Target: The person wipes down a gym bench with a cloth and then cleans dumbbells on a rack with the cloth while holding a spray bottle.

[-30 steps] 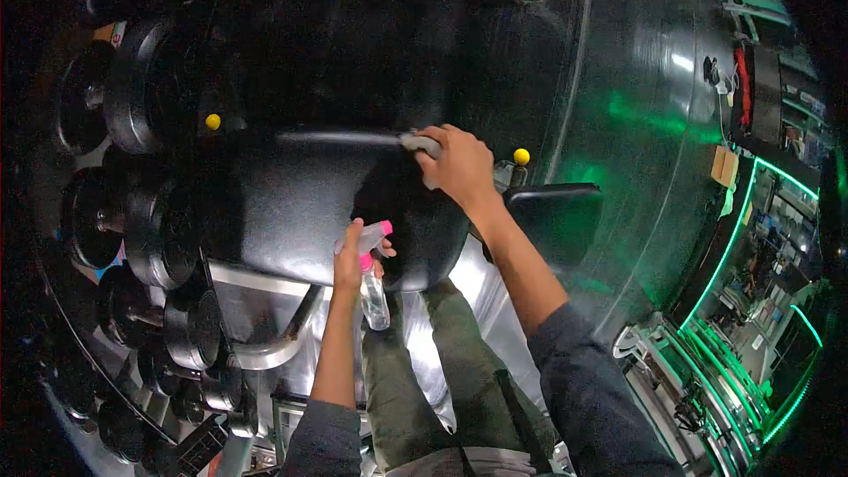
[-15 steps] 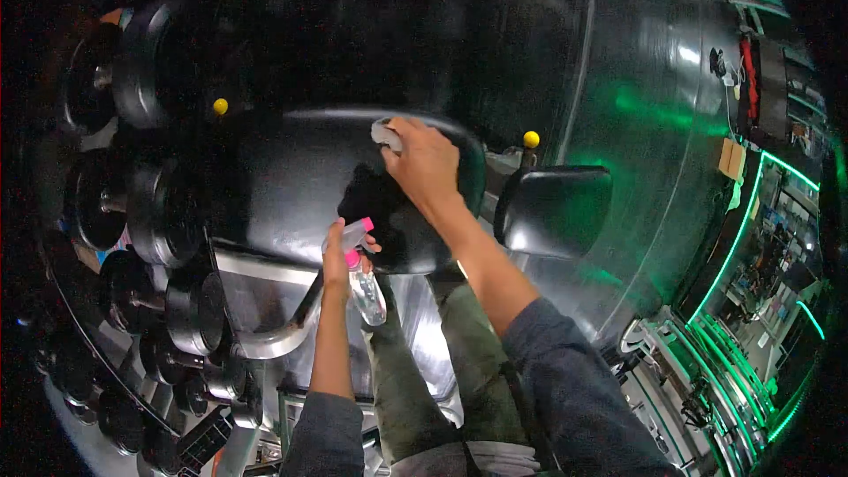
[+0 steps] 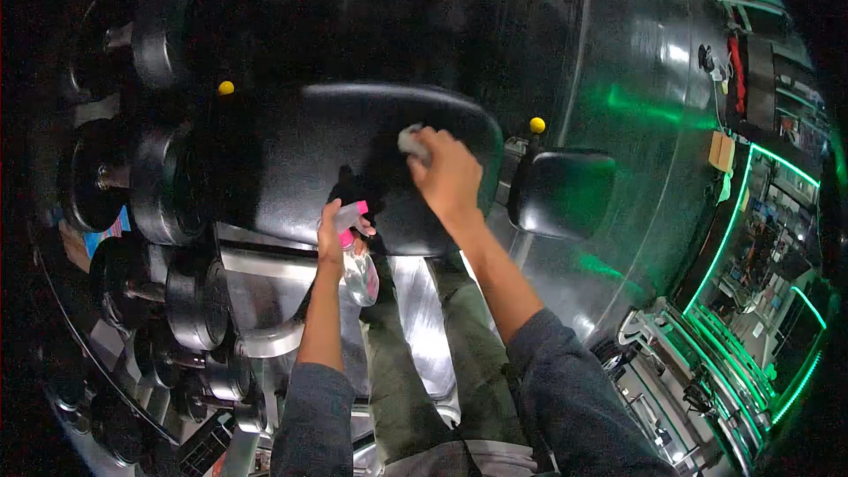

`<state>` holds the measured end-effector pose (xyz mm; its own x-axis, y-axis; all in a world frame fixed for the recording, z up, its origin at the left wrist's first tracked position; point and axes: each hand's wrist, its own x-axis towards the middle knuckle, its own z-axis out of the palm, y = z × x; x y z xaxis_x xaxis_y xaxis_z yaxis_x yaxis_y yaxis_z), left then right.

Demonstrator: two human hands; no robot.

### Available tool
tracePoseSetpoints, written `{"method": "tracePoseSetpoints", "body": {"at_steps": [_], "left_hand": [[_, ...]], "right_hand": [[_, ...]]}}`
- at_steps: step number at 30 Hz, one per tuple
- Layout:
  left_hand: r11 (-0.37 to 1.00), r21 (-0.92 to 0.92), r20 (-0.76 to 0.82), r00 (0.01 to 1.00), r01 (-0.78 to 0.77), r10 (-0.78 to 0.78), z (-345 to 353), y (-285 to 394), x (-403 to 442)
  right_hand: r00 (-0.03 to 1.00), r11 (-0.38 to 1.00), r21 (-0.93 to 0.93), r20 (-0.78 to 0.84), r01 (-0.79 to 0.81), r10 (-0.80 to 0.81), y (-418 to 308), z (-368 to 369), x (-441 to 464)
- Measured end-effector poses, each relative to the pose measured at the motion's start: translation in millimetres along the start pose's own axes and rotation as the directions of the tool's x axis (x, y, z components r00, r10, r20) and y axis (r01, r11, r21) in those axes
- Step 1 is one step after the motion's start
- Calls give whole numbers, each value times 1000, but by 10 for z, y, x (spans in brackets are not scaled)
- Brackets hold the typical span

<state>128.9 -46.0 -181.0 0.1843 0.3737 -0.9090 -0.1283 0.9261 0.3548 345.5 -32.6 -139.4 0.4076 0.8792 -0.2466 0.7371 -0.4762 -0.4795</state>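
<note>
My left hand [image 3: 330, 234] is closed around the neck of a clear spray bottle [image 3: 360, 276] with a pink and white trigger head. The bottle is held upright at a tilt, near the front edge of a black padded bench [image 3: 309, 150]. Bunched in my right hand [image 3: 452, 177] is a pale grey-white cloth [image 3: 412, 143], pressed on the bench pad toward its right end. My fingers hide part of the cloth. A dark shadow lies on the pad between the two hands.
Racked black dumbbells [image 3: 163, 181] line the left side. A smaller black pad [image 3: 563, 193] stands right of the bench. Yellow knobs [image 3: 537, 125] stick up near the pads. Metal frame tubing [image 3: 265, 340] runs below the bench. A green-lit mirror [image 3: 768, 238] is at far right.
My right hand has moved with the cloth a little right and down across the pad, toward me. The left hand still holds the spray bottle. The view has shifted slightly.
</note>
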Motion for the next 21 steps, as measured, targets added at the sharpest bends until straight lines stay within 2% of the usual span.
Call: {"method": "tracePoseSetpoints", "body": {"at_steps": [1,3,5,8,11,12,13,15,16,18,19,21], "left_hand": [[999,29,21,999,23,-24,-22,7,13],[998,53,35,999,25,-27,-33,10,22],[996,81,52,998,25,-29,-75,7,64],[984,173,151,987,36,-63,-174,-55,149],[982,190,154,987,8,-38,-110,-23,114],[983,184,121,992,13,-35,-69,-9,94],[984,178,87,996,16,-32,-58,15,85],[979,199,125,990,45,-71,-142,-20,174],[980,197,134,989,38,-65,-157,-33,184],[980,200,131,990,18,-45,-165,-49,194],[978,208,134,990,18,-47,-166,-49,190],[974,226,85,995,25,-45,-165,-59,182]], "right_hand": [[995,1000,-16,102,-10,11,-74,8,-87],[994,998,-47,100,-28,32,5,-1,-173],[991,993,5,-57,-121,121,253,-35,-211],[915,948,68,-248,-311,318,446,-114,-164],[876,941,71,-347,-331,334,317,27,-173],[888,960,96,-363,-264,281,306,127,-227],[881,956,107,-371,-275,295,221,147,-289],[981,990,27,-132,-140,142,73,156,-469],[978,988,34,-141,-150,154,60,159,-584],[995,996,-18,50,-89,89,101,162,-772],[994,995,-16,45,-95,96,184,151,-809],[937,951,63,-164,-303,309,363,65,-858]]}}
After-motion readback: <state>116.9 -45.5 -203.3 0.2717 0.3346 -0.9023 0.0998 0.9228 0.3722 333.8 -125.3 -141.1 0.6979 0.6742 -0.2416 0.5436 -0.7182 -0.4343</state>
